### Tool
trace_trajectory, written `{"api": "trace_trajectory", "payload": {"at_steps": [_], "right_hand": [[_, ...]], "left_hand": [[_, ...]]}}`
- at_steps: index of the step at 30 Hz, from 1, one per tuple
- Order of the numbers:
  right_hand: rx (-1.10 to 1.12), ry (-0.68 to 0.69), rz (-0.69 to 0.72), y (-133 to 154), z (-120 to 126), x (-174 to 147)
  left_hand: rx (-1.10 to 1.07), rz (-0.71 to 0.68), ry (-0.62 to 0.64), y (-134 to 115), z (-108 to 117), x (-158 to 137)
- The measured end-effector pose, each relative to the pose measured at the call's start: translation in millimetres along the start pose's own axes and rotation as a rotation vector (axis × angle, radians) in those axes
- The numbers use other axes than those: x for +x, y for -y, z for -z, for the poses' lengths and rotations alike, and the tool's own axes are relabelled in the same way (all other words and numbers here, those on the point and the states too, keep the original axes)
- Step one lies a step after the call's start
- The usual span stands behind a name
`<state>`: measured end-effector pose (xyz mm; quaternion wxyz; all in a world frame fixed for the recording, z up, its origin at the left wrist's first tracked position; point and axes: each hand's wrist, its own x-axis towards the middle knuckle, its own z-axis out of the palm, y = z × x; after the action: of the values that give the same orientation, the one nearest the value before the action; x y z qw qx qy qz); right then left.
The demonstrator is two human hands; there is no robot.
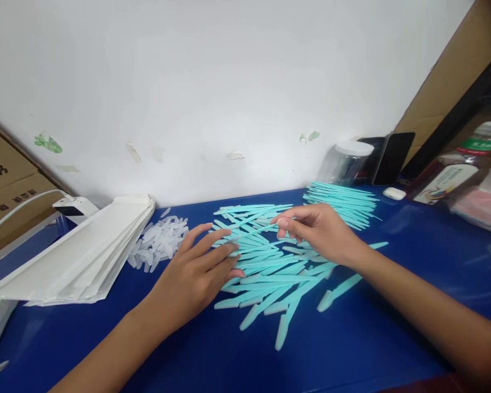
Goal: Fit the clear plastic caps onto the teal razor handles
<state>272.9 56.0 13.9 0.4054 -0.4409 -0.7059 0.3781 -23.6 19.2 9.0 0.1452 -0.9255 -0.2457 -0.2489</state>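
Note:
A loose pile of turquoise eyebrow razors lies in the middle of the blue table, their broad blade ends pointing various ways. My right hand pinches one thin eyebrow razor by its end, just above the pile. That razor slants down toward my left hand, whose fingers are spread over the left side of the pile. Whether the left fingertips touch the razor is unclear. Left of that hand sits a heap of small translucent white caps.
White paper sleeves or bags are stacked at the left, beside a white device with a cable. A second bundle of razors lies at back right, near a clear jar, a phone, a white earbud case and a bottle.

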Motion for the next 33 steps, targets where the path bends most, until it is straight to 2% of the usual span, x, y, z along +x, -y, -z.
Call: {"api": "trace_trajectory", "payload": {"at_steps": [6,10,12,14,16,18,21,27,30,33], "right_hand": [[0.056,0.044,0.059,4,-12,-4],[0.034,0.075,0.055,0,-6,0],[-0.092,0.029,0.073,-6,6,4],[-0.331,-0.008,0.096,-13,23,10],[-0.563,0.066,0.084,-19,41,13],[-0.667,0.191,0.044,-22,55,14],[-0.688,0.303,-0.027,-24,68,10],[-0.684,0.439,-0.294,-32,79,4],[-0.672,0.426,-0.261,-32,81,6],[-0.61,0.333,-0.145,-24,75,7]], "left_hand": [[-0.044,-0.046,-0.013,-8,-5,2],[-0.06,-0.054,-0.052,-6,-8,-2],[-0.043,-0.063,-0.054,-4,-8,-3],[-0.025,-0.071,-0.058,-3,-6,-2],[-0.016,-0.075,-0.074,-2,-4,-1],[-0.027,-0.065,-0.082,-3,-2,1],[-0.058,-0.048,-0.087,-4,-1,1],[-0.074,-0.065,-0.085,-6,-4,1],[-0.08,-0.065,-0.092,-7,-5,1],[-0.102,-0.053,-0.075,-10,-6,1]]}}
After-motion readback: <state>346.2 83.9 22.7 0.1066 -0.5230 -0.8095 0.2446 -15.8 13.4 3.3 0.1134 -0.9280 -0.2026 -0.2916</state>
